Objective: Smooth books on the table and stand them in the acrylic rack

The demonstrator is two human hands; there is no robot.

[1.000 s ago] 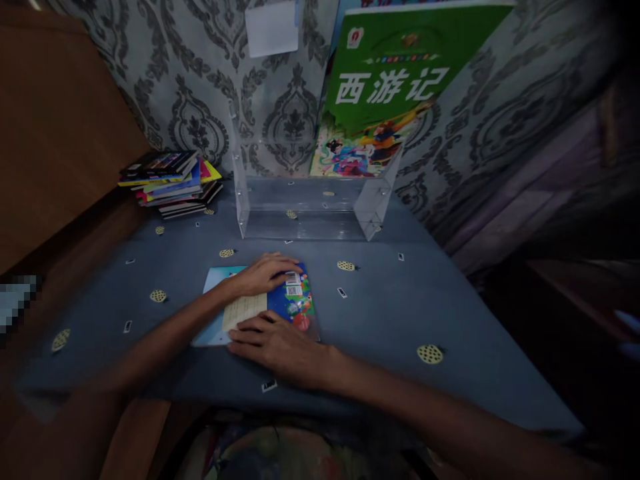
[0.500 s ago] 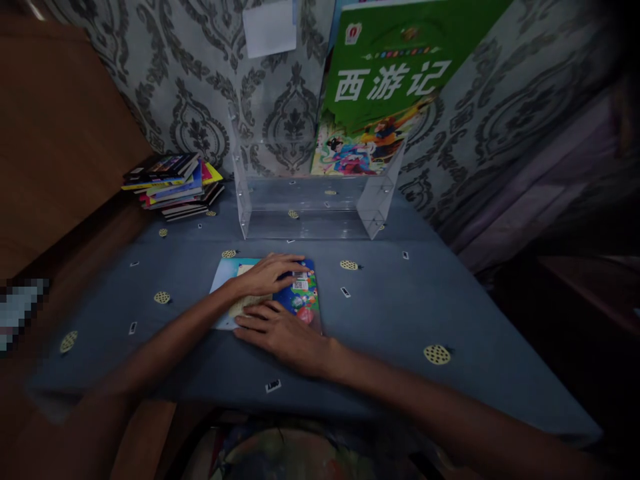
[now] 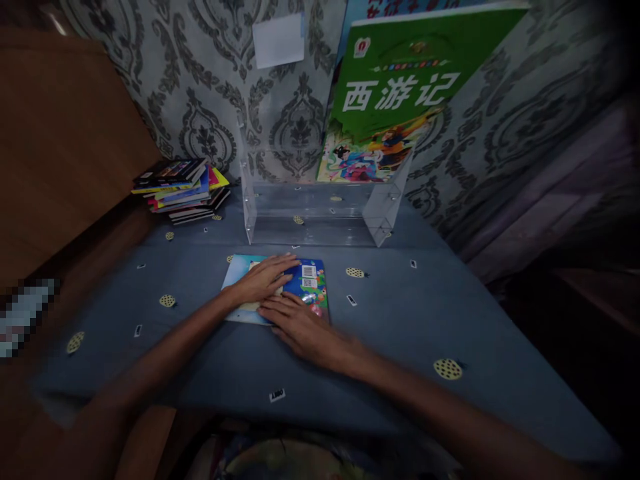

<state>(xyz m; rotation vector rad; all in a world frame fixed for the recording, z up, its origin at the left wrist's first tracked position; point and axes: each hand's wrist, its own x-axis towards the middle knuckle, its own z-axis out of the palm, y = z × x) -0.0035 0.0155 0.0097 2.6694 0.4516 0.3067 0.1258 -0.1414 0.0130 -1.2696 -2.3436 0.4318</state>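
Observation:
A thin blue book (image 3: pixel 311 268), with a barcode label and colourful pictures on its right part, lies flat on the cloth-covered table. My left hand (image 3: pixel 263 279) rests across the middle of it, fingers stretched toward the upper right. Nearer to me, my right hand (image 3: pixel 303 328) lies flat over the book's lower edge, its fingers pointing left, close to the left wrist. Both palms face down and hide much of the cover. Behind the book stands a clear plastic rack (image 3: pixel 320 230), with a green book (image 3: pixel 400 93) leaning upright at its right.
A stack of books (image 3: pixel 183 190) sits at the back left of the table, beside a brown wooden panel (image 3: pixel 60 147). Patterned wallpaper (image 3: pixel 205 127) covers the wall behind, with a white card (image 3: pixel 279 41) on it. A blue-grey tablecloth (image 3: pixel 390 340) drapes over the edges.
The view has shifted slightly. My right hand has slid a little to the right along the book, and more of the barcode label shows. My left hand stays on the cover.

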